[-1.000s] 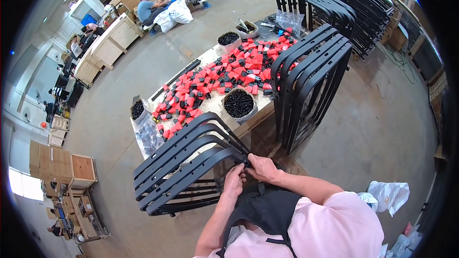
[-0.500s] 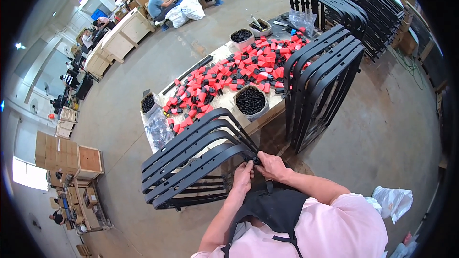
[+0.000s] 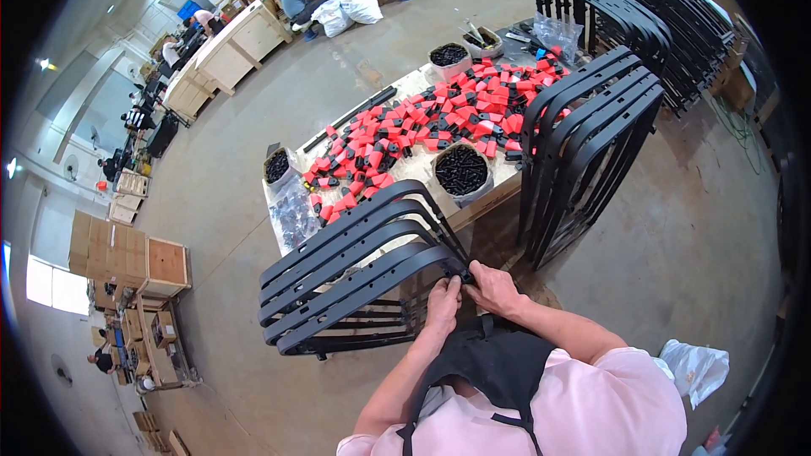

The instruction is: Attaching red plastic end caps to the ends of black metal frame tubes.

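Note:
Several black metal frames with rounded corners (image 3: 363,274) stand in a row in front of me, leaning by the table's near edge. Both my hands meet at the right-hand side of the nearest frame, just below its bent corner. My left hand (image 3: 443,304) is closed, thumb and fingers pinching at a small black part (image 3: 459,275) there. From the right, my right hand (image 3: 493,287) presses on the same spot with its fingers curled in. The fingers mostly cover this part, so its shape cannot be made out.
Red-and-black plastic pieces (image 3: 422,122) lie heaped on a wooden table (image 3: 291,232), among tubs of black fittings (image 3: 461,171). More black frames (image 3: 591,131) stand at the right. White bags (image 3: 694,369) lie on the floor; people (image 3: 306,0) sit farther back.
The whole scene has shifted slightly to the right in the view. Both hands remain at the same place on the frame, with the right fingers a little more curled over it.

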A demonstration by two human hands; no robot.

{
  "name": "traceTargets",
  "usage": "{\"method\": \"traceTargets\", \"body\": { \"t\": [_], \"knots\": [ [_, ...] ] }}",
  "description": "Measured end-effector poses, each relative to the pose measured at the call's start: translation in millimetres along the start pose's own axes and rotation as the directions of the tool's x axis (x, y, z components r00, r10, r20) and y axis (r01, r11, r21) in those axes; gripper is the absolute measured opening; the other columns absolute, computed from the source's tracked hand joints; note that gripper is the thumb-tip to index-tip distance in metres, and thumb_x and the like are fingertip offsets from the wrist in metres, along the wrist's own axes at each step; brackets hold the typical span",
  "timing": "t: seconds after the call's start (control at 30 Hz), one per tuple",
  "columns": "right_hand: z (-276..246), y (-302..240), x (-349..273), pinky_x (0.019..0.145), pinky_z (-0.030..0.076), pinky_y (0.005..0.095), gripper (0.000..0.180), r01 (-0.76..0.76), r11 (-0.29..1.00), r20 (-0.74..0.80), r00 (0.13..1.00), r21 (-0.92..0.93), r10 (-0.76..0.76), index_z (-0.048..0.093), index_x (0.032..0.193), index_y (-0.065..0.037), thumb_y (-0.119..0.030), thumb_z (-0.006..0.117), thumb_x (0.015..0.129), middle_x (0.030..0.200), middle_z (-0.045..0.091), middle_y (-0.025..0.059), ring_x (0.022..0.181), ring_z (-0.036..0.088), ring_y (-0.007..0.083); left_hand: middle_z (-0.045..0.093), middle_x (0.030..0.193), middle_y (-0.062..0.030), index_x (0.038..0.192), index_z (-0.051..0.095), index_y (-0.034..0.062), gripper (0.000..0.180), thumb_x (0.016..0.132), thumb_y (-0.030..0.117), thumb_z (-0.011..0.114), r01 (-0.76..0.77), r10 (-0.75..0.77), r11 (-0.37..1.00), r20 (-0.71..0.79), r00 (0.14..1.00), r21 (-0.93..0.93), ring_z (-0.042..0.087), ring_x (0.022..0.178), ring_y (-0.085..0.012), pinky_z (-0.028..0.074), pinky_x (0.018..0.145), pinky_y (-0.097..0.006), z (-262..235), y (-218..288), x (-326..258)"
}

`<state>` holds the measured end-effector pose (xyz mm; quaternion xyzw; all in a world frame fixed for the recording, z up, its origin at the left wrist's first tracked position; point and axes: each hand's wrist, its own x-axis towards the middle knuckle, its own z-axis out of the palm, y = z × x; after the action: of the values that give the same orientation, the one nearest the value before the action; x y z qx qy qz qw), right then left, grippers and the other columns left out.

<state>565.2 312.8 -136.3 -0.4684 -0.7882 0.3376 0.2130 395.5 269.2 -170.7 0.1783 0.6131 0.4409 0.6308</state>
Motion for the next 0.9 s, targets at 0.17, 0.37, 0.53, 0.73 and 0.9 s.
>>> {"method": "traceTargets", "body": {
  "t": [0.17,0.37,0.53,0.73,0.9],
  "knots": [
    [0.1,2.4,-0.3,0.077,0.057,0.0538,0.032,-0.009,1.0,-0.013,1.0,-0.023,0.008,0.05,0.106,-0.003,-0.021,0.074,0.094,0.095,0.07,0.0225,0.092,0.071,0.045,0.058,0.081,0.0009,0.101,0.063,0.0073,0.018,0.11,0.022,0.067,-0.038,0.038,0.999,-0.021,0.999,0.005,0.051,0.066,-0.0097,0.043,0.059,-0.026,5.7,-5.8,1.3],
    [-5.2,-0.7,-3.3,0.076,0.057,0.0539,0.034,-0.019,1.0,-0.005,1.0,-0.02,0.019,0.049,0.106,-0.004,-0.023,0.074,0.094,0.092,0.07,0.0229,0.091,0.071,0.0453,0.059,0.081,0.0006,0.104,0.064,0.006,0.02,0.11,0.025,0.067,-0.077,0.078,0.996,0.0,0.997,0.051,0.053,0.069,-0.0096,0.043,0.06,-0.026,4.9,-8.2,-3.6],
    [-37.8,-5.8,8.3,0.079,0.058,0.0521,0.031,-0.076,0.997,0.139,0.987,-0.015,0.077,0.062,0.107,-0.003,-0.025,0.076,0.091,0.091,0.072,0.0213,0.093,0.072,0.044,0.062,0.091,0.0001,0.115,0.068,0.0044,0.029,0.113,0.032,0.061,-0.067,0.076,0.988,-0.063,0.995,0.137,0.054,0.072,-0.0078,0.043,0.059,-0.024,-3.8,-9.8,-28.4],
    [-101.2,-0.3,145.1,0.083,0.056,0.0491,0.023,0.047,0.999,-0.12,0.992,0.0,-0.047,0.074,0.103,-0.002,-0.024,0.068,0.099,0.1,0.073,0.0224,0.099,0.071,0.0445,0.069,0.097,-0.0025,0.12,0.074,0.0025,0.036,0.108,0.035,0.065,0.079,-0.044,0.987,-0.245,0.969,0.136,0.059,0.078,-0.0107,0.05,0.072,-0.027,-84.2,-60.5,-72.9],
    [-84.0,41.4,326.4,0.091,0.057,0.0455,0.036,0.154,0.959,0.039,0.988,-0.238,-0.149,0.077,0.115,-0.004,-0.034,0.068,0.098,0.11,0.077,0.021,0.106,0.075,0.0376,0.067,0.095,-0.0007,0.121,0.073,0.0039,0.034,0.108,0.034,0.064,0.199,-0.212,0.977,-0.445,0.87,-0.078,0.058,0.077,-0.0097,0.048,0.068,-0.027,-105.3,-111.1,-141.3]
  ]
}}
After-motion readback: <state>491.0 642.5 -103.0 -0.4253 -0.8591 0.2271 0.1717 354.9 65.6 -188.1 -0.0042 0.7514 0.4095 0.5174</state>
